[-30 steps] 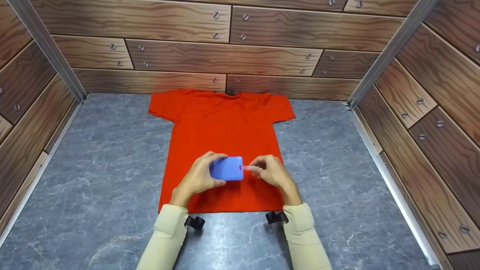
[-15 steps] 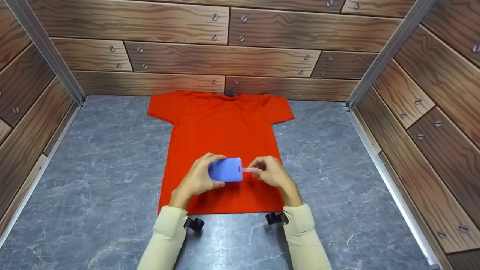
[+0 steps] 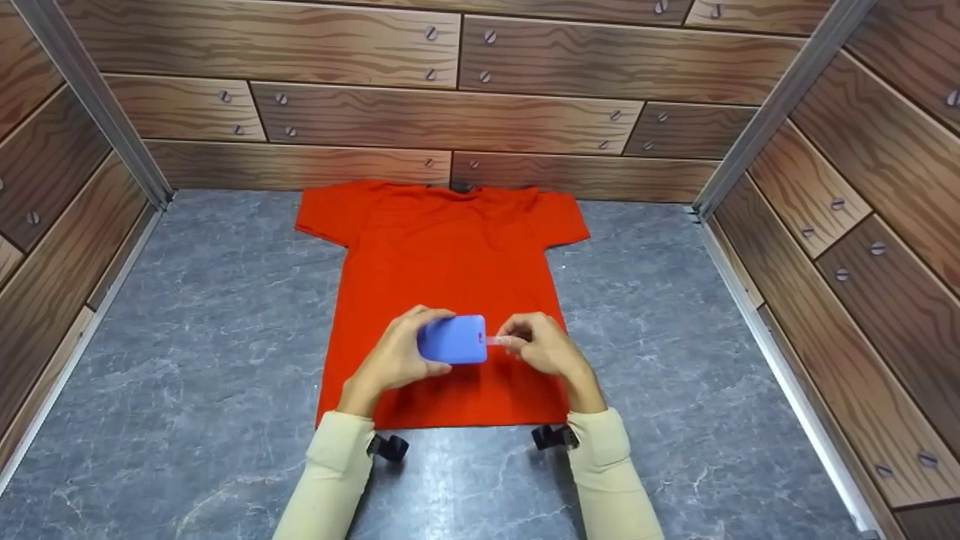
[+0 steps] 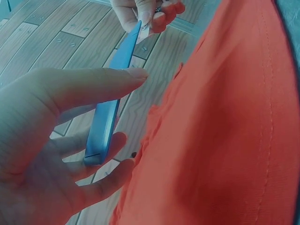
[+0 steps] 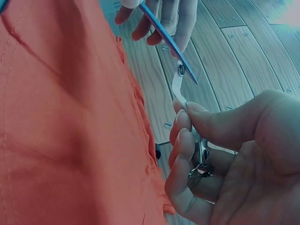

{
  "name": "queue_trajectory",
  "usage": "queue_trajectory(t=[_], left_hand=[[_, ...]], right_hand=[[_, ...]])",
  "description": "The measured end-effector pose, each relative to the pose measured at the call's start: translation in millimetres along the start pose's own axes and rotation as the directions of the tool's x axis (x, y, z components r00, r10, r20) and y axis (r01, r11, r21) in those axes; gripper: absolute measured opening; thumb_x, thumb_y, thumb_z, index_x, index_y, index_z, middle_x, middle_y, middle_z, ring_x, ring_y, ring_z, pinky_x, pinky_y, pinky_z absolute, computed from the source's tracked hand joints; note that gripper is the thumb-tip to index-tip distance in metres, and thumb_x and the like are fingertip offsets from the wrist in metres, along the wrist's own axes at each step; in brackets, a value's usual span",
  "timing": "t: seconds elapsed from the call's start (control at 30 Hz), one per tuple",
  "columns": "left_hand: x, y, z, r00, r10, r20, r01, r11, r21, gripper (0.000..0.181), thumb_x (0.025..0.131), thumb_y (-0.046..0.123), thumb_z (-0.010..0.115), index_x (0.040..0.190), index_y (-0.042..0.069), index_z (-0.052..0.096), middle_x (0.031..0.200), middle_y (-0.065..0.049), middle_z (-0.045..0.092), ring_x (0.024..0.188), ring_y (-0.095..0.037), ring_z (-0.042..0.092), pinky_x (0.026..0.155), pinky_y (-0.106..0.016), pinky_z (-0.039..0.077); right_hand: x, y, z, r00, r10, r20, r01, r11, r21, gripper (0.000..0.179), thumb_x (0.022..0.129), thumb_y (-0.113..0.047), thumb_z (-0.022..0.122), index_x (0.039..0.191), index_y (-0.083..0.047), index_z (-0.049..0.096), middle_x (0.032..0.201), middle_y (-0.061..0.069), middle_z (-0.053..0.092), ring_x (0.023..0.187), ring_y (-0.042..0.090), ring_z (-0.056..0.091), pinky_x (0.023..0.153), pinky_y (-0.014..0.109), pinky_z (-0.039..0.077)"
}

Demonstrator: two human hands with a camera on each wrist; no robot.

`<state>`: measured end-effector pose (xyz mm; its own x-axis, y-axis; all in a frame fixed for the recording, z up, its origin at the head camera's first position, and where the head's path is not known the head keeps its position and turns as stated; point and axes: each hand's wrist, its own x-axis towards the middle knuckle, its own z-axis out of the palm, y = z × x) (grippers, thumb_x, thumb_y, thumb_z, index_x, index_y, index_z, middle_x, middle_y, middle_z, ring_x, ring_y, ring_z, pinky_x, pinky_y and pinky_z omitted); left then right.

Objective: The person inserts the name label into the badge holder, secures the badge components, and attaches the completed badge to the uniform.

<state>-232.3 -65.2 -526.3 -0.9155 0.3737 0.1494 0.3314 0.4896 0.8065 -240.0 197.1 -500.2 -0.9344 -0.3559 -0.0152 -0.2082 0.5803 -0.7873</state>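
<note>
My left hand [image 3: 397, 349] grips a flat blue badge holder [image 3: 454, 340] by its edges, thumb on the near side and fingers on the far side. In the left wrist view the holder [image 4: 104, 124] appears edge-on. A small slot shows near its right end. Through that end runs a clear strap [image 5: 177, 84] with a metal snap. My right hand [image 3: 541, 341] pinches the strap between thumb and forefinger. A metal clip [image 5: 201, 157] hangs from the strap within the curled fingers. Under both hands a red T-shirt [image 3: 450, 262] lies spread flat, collar away from me.
The T-shirt lies on a grey marbled table [image 3: 195, 337]. Wood-patterned walls [image 3: 442, 120] stand at the back and both sides, with metal rails at the corners. A small dark item [image 3: 461, 187] sits at the collar. Each wrist wears a black camera [image 3: 390, 448].
Both hands keep nearly the same place and hold. The strap at the holder's right end looks slightly shorter between slot and fingers than a second ago.
</note>
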Motion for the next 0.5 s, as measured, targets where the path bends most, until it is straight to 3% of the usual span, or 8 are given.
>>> queue_trajectory(t=[0.5], left_hand=[[0.8, 3.2, -0.4, 1.000, 0.011, 0.005, -0.011, 0.998, -0.066, 0.071, 0.073, 0.012, 0.093, 0.137, 0.025, 0.065, 0.129, -0.003, 0.064, 0.124, -0.033, 0.057, 0.102, -0.058, 0.054]], right_hand=[[-2.0, -0.8, -4.2, 0.995, -0.043, 0.085, 0.033, 0.993, 0.116, 0.010, 0.098, -0.003, 0.066, 0.101, 0.005, 0.072, 0.083, 0.025, 0.064, 0.069, 0.016, 0.053, 0.064, 0.022, 0.047]])
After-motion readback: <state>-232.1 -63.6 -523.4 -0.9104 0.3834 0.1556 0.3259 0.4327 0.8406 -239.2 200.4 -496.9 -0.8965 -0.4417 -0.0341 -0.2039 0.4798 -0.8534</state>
